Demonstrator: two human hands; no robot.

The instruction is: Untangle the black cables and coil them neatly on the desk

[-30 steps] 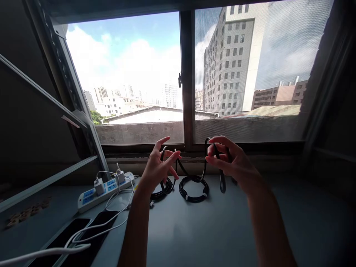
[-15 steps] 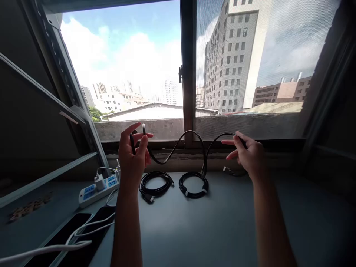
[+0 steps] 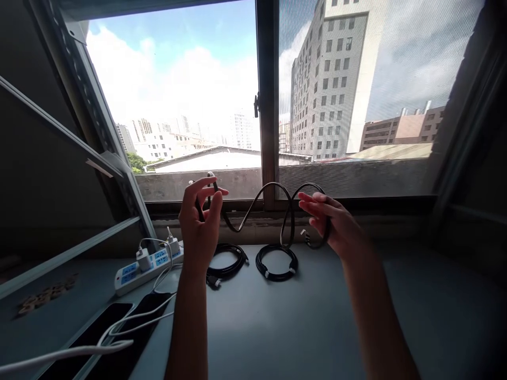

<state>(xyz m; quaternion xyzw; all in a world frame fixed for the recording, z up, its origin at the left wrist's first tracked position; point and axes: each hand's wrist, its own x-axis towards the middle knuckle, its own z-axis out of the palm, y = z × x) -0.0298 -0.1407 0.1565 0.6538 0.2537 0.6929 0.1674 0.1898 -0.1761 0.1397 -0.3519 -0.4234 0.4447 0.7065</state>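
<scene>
A long black cable [image 3: 249,212] hangs in loose curves between my two hands, above the back of the table. My left hand [image 3: 200,216] is closed on a looped part of it, pinched between thumb and fingers. On the other side my right hand [image 3: 330,216] grips the cable, which runs over the fingers and drops behind them. The cable's free end, with a light metal plug [image 3: 304,233], dangles left of my right wrist. Beneath the hands lie two coiled black cables on the table: the left coil [image 3: 225,272], partly behind my left forearm, and the right coil [image 3: 276,277].
A white power strip [image 3: 150,270] with chargers and white cords stands at the left. Two dark flat devices [image 3: 99,327] lie in front of it. A metal frame [image 3: 71,248] rises at far left, and a window ledge [image 3: 245,229] bounds the back.
My right hand has moved left, toward the middle, bringing the cable and its hanging plug with it. My left hand has shifted slightly right. The coils stay put.
</scene>
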